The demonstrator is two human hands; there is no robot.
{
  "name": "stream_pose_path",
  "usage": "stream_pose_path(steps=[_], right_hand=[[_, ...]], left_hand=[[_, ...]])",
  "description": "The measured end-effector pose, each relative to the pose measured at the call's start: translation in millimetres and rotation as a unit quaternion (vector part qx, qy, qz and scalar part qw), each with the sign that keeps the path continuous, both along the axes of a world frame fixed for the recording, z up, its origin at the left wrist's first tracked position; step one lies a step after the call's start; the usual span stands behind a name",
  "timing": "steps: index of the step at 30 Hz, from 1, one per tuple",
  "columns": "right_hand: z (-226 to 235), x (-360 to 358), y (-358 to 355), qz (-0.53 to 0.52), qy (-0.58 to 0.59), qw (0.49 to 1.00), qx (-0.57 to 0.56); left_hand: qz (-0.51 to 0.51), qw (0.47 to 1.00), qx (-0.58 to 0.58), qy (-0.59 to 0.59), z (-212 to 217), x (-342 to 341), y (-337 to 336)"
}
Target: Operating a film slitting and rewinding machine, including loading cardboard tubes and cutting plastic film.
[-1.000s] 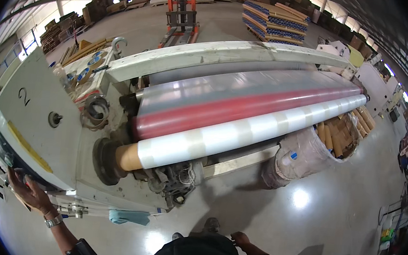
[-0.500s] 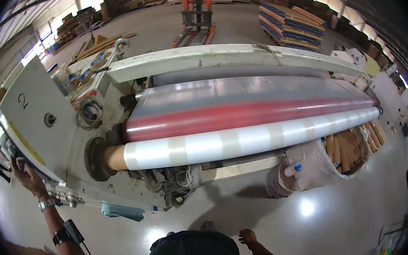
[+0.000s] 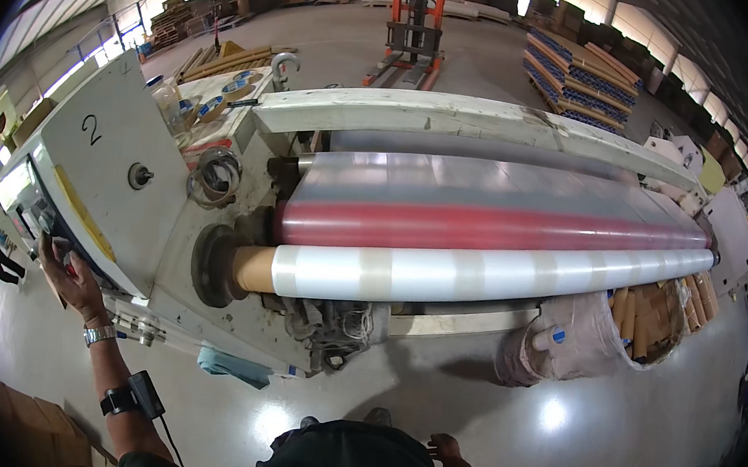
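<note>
At the far left, my left hand [image 3: 72, 281] reaches up to the control panel [image 3: 30, 200] on the side of the white machine cabinet [image 3: 115, 164]. Its fingers are stretched out at the panel, and a small red control [image 3: 72, 269] shows beside them. My right hand [image 3: 445, 447] hangs low beside my body, loosely bent and holding nothing. Across the machine lies a long roll of white film [image 3: 424, 274] with duller bands, wound on a brown cardboard core [image 3: 253, 269]. Behind it turns a red roller [image 3: 482, 230] under grey-clear film [image 3: 451, 178].
A white beam [image 3: 403, 115] spans the machine. A plastic-wrapped bin [image 3: 575, 343] of cardboard tubes [image 3: 628, 321] stands at the right front. A teal cloth [image 3: 235, 366] hangs at the cabinet's lower edge. Farther off are an orange pallet stacker [image 3: 415, 39] and stacked boards [image 3: 578, 82].
The view has swung left, so the machine sits farther right in the picture. My left hand stays at the panel, with a red control now visible beside it. The right hand still hangs low.
</note>
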State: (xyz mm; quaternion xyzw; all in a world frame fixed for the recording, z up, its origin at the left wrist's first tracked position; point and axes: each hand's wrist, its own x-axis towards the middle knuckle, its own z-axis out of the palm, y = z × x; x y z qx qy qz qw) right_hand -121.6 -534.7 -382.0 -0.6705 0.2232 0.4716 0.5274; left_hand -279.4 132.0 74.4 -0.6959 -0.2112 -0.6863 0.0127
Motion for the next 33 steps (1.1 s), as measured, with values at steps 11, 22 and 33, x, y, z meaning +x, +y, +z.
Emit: stream_pose_path(steps=[11, 22, 33], right_hand=[[10, -5, 12, -0.002, 0.017, 0.999, -0.044], [20, -29, 22, -0.012, 0.003, 0.999, -0.039], [40, -97, 62, -0.009, -0.013, 0.999, -0.05]], left_hand=[[-0.018, 1.0, 0.003, 0.007, 0, -1, 4], [-0.023, 1.0, 0.015, -0.002, 11, 5, -12], [-0.052, 0.998, -0.005, 0.024, 7, -10, -8]])
